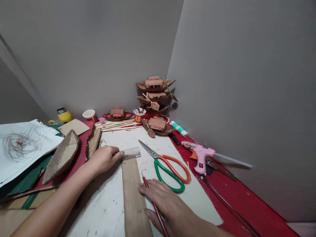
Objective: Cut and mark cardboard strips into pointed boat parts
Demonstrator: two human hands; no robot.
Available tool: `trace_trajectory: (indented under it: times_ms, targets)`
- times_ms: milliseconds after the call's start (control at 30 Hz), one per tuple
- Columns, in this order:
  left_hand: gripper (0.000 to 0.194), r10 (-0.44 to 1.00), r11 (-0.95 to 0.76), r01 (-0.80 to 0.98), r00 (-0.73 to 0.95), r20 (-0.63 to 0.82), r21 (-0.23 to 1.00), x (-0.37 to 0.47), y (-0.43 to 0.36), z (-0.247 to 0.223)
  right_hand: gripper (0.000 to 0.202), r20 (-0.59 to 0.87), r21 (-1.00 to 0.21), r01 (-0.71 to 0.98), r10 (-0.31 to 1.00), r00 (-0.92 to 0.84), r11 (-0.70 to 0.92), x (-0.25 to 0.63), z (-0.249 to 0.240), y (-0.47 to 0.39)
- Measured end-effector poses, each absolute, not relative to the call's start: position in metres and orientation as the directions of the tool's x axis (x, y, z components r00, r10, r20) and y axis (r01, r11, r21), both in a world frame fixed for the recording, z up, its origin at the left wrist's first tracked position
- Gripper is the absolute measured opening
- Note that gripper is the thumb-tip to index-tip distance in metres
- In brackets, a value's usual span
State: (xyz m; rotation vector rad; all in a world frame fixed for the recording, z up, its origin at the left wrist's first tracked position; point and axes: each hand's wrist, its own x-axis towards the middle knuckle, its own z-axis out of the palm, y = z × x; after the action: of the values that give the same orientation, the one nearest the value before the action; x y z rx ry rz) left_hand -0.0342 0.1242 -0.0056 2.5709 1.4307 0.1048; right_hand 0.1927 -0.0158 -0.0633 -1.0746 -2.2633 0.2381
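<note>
My left hand (107,159) is closed on the end of a clear ruler (131,153), which lies across the far end of a brown cardboard strip (134,194). Held between the fingers and thumb of my right hand (165,200) is a red and black pencil (155,207), its tip pointing away from me over the strip's right edge. Scissors (170,169) with one orange and one green handle lie just beyond my right hand, blades pointing at the ruler. Strip and scissors rest on a white board (106,204).
Stacked brown model boats (154,85) stand at the back, near thin sticks (118,125) and paper cups (90,115). On the right, a pink glue gun (199,154) with its cable lies on red material (229,192). Cardboard, a drawing (24,144) and a cardboard hull (63,156) are at left.
</note>
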Motion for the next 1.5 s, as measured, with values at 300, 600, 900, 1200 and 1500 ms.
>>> trace_trajectory:
  times_ms: [300,600,900,1200,1500]
  targets:
    - [0.028,0.847,-0.524,0.83,0.531,0.016,0.192,-0.03,0.127,-0.017,0.048,0.44,-0.4,0.606,0.724,-0.531,0.688,0.193,-0.07,-0.009]
    - [0.023,0.831,-0.532,0.8,0.557,-0.011,0.278,-0.038,0.133,-0.007,0.047,0.421,-0.44,0.581,0.729,-0.539,0.684,0.196,-0.063,-0.008]
    - [0.019,0.856,-0.492,0.824,0.516,-0.014,0.28,-0.028,0.127,-0.011,0.045,0.359,-0.414,0.611,0.738,-0.572,0.675,0.198,-0.065,-0.007]
    - [0.016,0.845,-0.496,0.809,0.533,-0.037,0.314,-0.029,0.123,-0.005,0.031,0.306,-0.336,0.708,0.783,-0.542,0.621,0.21,-0.059,0.004]
    - [0.015,0.857,-0.439,0.735,0.515,-0.005,0.517,-0.03,0.102,0.028,0.041,0.262,-0.264,0.804,0.841,-0.473,0.534,0.224,-0.056,0.009]
